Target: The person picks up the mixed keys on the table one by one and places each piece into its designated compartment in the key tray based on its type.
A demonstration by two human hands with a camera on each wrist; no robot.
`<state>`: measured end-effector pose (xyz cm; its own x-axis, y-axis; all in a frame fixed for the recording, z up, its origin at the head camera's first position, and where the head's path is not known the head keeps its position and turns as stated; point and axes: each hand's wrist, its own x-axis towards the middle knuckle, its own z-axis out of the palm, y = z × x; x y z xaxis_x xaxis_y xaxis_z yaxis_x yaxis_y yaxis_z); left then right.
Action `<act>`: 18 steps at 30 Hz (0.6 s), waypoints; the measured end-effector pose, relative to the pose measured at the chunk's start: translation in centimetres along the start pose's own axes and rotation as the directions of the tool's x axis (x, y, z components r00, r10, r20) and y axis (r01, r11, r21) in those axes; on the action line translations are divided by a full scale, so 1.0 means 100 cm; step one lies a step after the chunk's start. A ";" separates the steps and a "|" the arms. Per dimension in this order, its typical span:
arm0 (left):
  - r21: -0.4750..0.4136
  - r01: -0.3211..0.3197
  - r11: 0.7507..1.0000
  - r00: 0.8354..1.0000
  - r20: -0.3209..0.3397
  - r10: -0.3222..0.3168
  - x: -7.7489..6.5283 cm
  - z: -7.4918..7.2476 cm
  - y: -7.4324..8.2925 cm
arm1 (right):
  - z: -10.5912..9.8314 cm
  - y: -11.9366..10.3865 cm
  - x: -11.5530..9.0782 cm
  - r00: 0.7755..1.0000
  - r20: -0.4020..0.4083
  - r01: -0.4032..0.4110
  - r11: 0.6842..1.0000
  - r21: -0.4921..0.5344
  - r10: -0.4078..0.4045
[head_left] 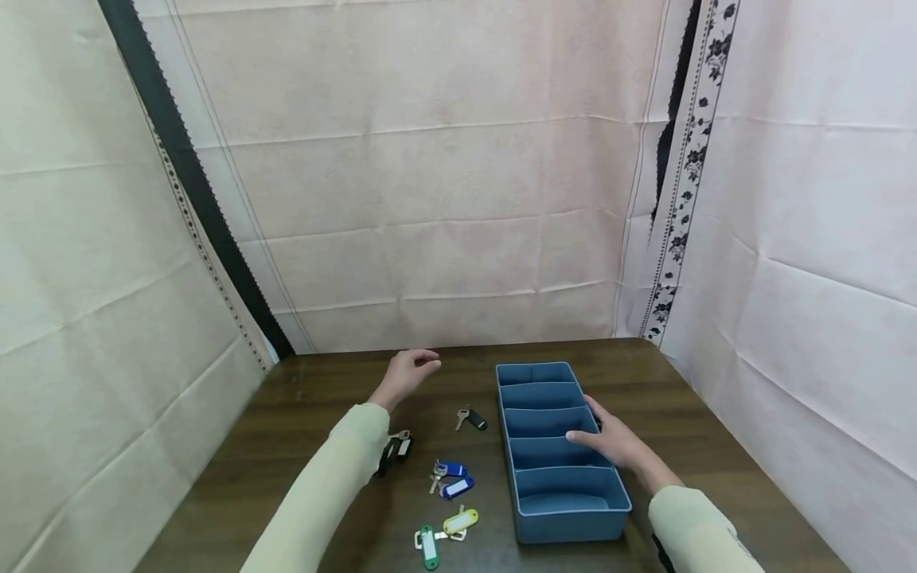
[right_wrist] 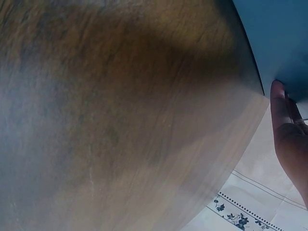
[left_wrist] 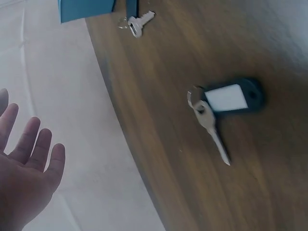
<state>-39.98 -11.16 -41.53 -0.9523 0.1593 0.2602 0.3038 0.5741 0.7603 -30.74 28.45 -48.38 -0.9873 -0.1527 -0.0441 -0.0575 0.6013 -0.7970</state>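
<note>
Over the far left part of the table, my left hand point(head_left: 407, 378) is held in the air with its fingers loosely bent and nothing in them. Its fingers show slightly spread in the left wrist view. My right hand point(head_left: 614, 438) grips the right side wall of a blue divided organizer tray point(head_left: 573, 527), thumb over the rim and fingers along the outside. The tray's several compartments show nothing inside. Between left hand and tray lies a key with a black tag point(head_left: 476, 419). Beside the left sleeve are black key tags point(head_left: 404, 448), partly hidden by it.
Nearer the front lie keys with blue tags point(head_left: 457, 487), a yellow tag point(head_left: 461, 521) and a green tag point(head_left: 429, 547), left of the tray. The brown wooden table point(head_left: 723, 454) ends at pale hanging cloth point(head_left: 458, 183) at the back and sides.
</note>
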 end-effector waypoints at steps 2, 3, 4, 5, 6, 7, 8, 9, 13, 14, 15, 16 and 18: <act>0.005 0.007 1.000 1.000 -0.007 -0.007 -0.004 -0.004 -0.006 | 0.001 -0.001 0.001 1.000 0.007 -0.001 1.000 0.004 0.001; 0.004 0.008 1.000 1.000 -0.010 -0.008 -0.006 -0.006 -0.009 | 0.001 -0.002 0.001 1.000 0.011 -0.002 1.000 0.006 0.002; 0.001 0.013 1.000 1.000 -0.011 -0.013 -0.009 -0.008 -0.012 | 0.001 -0.003 0.001 1.000 0.014 -0.007 1.000 0.014 0.007; -0.002 0.016 1.000 1.000 -0.013 -0.016 -0.011 -0.010 -0.014 | 0.000 -0.003 0.002 1.000 0.020 -0.003 1.000 0.012 0.003; -0.004 0.019 1.000 1.000 -0.013 -0.019 -0.014 -0.011 -0.016 | 0.000 -0.005 0.002 1.000 0.022 -0.007 1.000 0.014 0.007; -0.007 0.024 1.000 1.000 -0.012 -0.024 -0.016 -0.013 -0.019 | 0.000 -0.005 0.002 1.000 0.025 -0.008 1.000 0.010 0.007; -0.011 0.029 1.000 0.999 -0.012 -0.030 -0.019 -0.014 -0.021 | -0.001 -0.006 0.002 1.000 0.026 -0.012 1.000 0.011 0.011; -0.014 0.036 0.999 0.999 -0.012 -0.036 -0.021 -0.015 -0.024 | -0.001 -0.006 0.003 1.000 0.030 -0.009 1.000 0.007 0.009; -0.014 0.065 0.998 0.998 -0.013 -0.066 -0.031 -0.019 -0.035 | -0.002 -0.005 0.004 0.999 0.036 0.001 1.000 -0.011 0.000; -0.013 0.075 0.997 0.997 -0.013 -0.075 -0.033 -0.020 -0.037 | -0.002 -0.004 0.004 0.999 0.037 -0.002 1.000 -0.006 0.002; -0.009 0.084 0.996 0.996 -0.011 -0.084 -0.035 -0.021 -0.040 | -0.002 -0.004 0.004 0.999 0.041 -0.001 1.000 -0.007 0.002; -0.003 0.087 0.996 0.996 -0.009 -0.087 -0.037 -0.021 -0.042 | -0.002 -0.004 0.004 0.999 0.042 -0.007 1.000 -0.004 0.007; -0.005 0.103 0.995 0.995 0.003 -0.103 -0.041 -0.023 -0.047 | -0.002 -0.004 0.003 0.999 0.046 -0.014 1.000 0.002 0.014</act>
<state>-37.47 -16.36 -44.77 -0.9786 0.1017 0.1790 0.2044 0.5834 0.7860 -31.05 28.34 -48.00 -0.9801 -0.1807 -0.0827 -0.0437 0.6018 -0.7975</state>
